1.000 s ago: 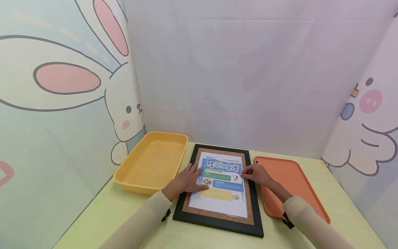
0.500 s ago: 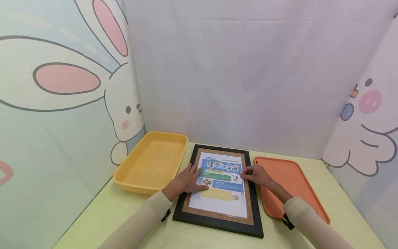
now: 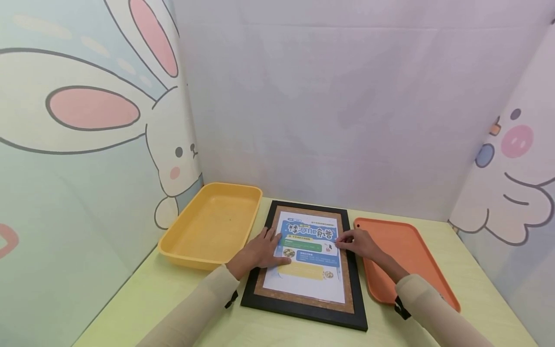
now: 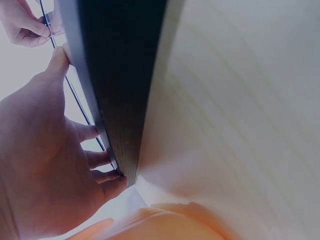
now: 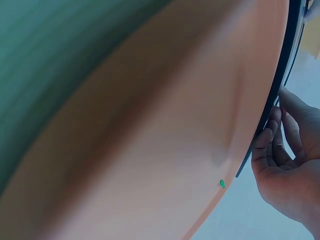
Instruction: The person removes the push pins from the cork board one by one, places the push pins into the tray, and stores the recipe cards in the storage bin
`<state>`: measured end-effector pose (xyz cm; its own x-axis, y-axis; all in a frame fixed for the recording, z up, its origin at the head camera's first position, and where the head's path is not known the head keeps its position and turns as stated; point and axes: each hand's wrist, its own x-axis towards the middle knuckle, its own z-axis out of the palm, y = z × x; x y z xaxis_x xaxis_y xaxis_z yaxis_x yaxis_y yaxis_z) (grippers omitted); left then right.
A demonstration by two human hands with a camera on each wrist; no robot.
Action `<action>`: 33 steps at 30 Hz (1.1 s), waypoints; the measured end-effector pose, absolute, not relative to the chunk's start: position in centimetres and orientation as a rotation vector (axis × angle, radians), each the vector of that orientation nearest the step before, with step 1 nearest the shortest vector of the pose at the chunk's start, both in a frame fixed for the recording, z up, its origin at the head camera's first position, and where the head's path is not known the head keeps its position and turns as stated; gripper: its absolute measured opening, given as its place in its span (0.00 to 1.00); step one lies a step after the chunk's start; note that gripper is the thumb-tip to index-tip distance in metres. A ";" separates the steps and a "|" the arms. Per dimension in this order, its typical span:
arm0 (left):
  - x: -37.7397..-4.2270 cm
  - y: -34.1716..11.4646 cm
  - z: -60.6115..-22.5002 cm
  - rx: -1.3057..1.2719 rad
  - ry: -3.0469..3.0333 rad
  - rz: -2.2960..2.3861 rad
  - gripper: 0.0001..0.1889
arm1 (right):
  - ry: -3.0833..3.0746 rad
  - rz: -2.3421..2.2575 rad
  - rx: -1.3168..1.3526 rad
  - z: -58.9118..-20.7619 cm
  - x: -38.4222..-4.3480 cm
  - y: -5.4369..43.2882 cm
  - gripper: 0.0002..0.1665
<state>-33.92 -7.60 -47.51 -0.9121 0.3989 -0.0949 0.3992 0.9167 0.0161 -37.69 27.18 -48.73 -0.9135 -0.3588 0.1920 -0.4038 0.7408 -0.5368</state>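
A printed poster (image 3: pixel 312 289) with blue, green and yellow panels lies on a black-framed cork board (image 3: pixel 303 314). My left hand (image 3: pixel 260 250) rests flat across the poster's left side, fingers spread and thumb pointing inward. In the left wrist view, the board's frame (image 4: pixel 120 75) passes beside that hand. At the poster's right edge, level with its title, my right hand (image 3: pixel 357 242) pinches with thumb and fingertips. Whatever sits between those fingertips is too small and covered; I cannot tell its kind. The right wrist view has the bent fingers close to the frame's edge.
To the left stands a deep yellow tray (image 3: pixel 217 221). An orange tray (image 3: pixel 403 246) lies right of the board, under my right forearm. Inside it, near the rim, is a small green thumbtack (image 5: pixel 222 184). A pale curtain (image 3: pixel 329 120) closes off the table's back.
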 end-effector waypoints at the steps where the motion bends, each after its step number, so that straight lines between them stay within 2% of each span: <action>1: -33.9 -7.6 -47.5 0.622 2.979 -0.007 0.55 | -2.860 0.906 0.624 -48.7 -37.7 27.2 0.07; 20: -34.2 -7.5 -47.7 0.613 2.979 -0.029 0.55 | -2.848 0.855 0.574 -47.7 -38.5 28.0 0.07; 33: -34.0 -7.6 -47.7 0.617 2.980 -0.049 0.55 | -2.801 0.885 0.642 -47.9 -38.5 28.7 0.05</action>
